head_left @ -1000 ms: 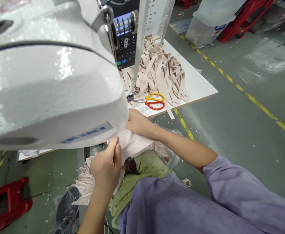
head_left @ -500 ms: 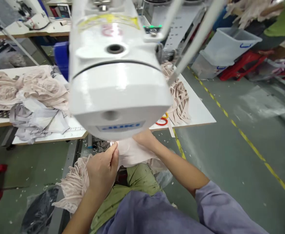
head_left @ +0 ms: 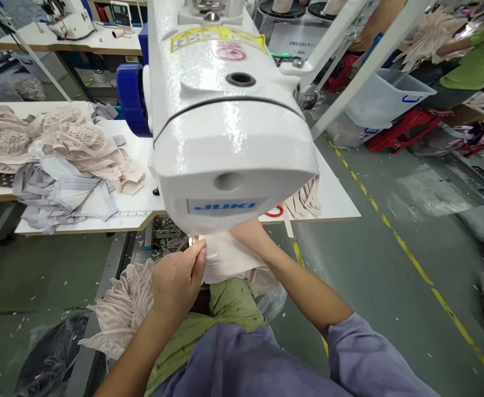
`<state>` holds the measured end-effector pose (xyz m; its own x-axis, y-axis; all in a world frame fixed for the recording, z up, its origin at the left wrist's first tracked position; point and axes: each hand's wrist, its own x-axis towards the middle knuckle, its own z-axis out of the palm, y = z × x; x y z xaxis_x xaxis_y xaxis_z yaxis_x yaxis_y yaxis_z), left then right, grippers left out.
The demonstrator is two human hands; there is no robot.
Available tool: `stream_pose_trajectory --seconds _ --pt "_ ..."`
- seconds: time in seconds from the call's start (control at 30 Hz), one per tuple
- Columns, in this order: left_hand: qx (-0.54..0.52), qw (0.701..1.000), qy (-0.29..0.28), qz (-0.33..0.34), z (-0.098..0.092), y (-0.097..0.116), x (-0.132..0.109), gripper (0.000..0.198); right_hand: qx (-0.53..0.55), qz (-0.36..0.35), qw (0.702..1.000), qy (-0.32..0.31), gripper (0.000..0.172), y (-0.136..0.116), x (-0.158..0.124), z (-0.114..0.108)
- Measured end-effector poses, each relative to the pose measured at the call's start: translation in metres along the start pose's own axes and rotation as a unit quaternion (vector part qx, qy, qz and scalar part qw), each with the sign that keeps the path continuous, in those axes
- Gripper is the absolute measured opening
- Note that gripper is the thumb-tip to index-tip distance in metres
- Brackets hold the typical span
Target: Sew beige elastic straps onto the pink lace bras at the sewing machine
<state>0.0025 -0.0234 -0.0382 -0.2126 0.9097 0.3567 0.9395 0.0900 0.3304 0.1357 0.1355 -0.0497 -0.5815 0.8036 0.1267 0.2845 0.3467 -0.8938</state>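
In the head view a white sewing machine (head_left: 234, 154) fills the upper middle, its head hiding the needle area. Pale pink fabric (head_left: 224, 259) stretches below it, toward my lap. My left hand (head_left: 178, 275) is closed, thumb and fingers pinching the fabric's left edge beside a small shiny metal part (head_left: 191, 241). On the fabric's right side lies my right hand (head_left: 250, 236); its fingers are hidden under the machine head. A bunch of pale pink lace pieces (head_left: 120, 309) hangs to the left of my left forearm.
Beige lace garments (head_left: 80, 138) and grey-white pieces (head_left: 62, 193) are piled on the left table. Red-handled scissors (head_left: 275, 212) and beige strips (head_left: 306, 199) lie at right. Clear plastic bins (head_left: 385, 99) stand on the floor near a person in a green top (head_left: 476, 60).
The camera view has swung slightly, so the machine appears farther right and is sharper. Both hands stay at the fabric in nearly the same pose.
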Motion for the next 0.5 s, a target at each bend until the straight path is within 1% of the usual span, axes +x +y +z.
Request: stream_pose_trajectory --seconds 0.2,0.5 --pt "0.010 1.000 -0.010 0.019 0.000 0.005 0.004 0.037 0.016 0.011 1.000 0.017 0.024 0.000 0.001 -0.003" --pt "0.009 0.999 0.009 0.043 0.001 0.006 0.004 0.034 0.024 0.010 1.000 0.015 0.019 -0.003 -0.004 -0.015"
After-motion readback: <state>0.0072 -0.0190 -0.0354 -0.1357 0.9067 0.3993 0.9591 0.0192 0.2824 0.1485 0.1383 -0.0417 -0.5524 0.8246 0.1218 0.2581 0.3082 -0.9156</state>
